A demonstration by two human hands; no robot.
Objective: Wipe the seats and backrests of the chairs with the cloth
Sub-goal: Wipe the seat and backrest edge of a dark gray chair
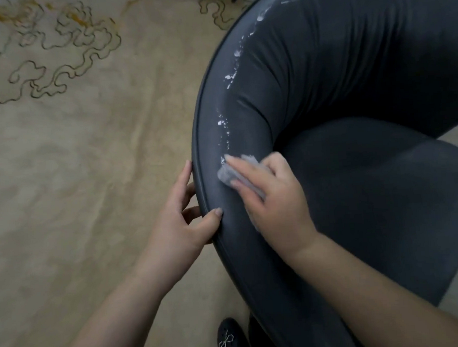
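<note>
A dark grey leather chair (351, 92) with a curved backrest fills the right of the view, its seat (377, 192) below the curve. White flaky smears (224, 125) run along the top of the backrest. My right hand (271, 197) presses a small pale cloth (228, 173) onto the backrest top, just below the smears; most of the cloth is hidden under my fingers. My left hand (182, 218) grips the backrest's outer rim, thumb on top and fingers behind it.
A beige carpet (77, 181) with dark and golden cloud outlines covers the floor to the left. A black shoe (228, 338) with a beaded bow stands at the bottom, close to the chair's base.
</note>
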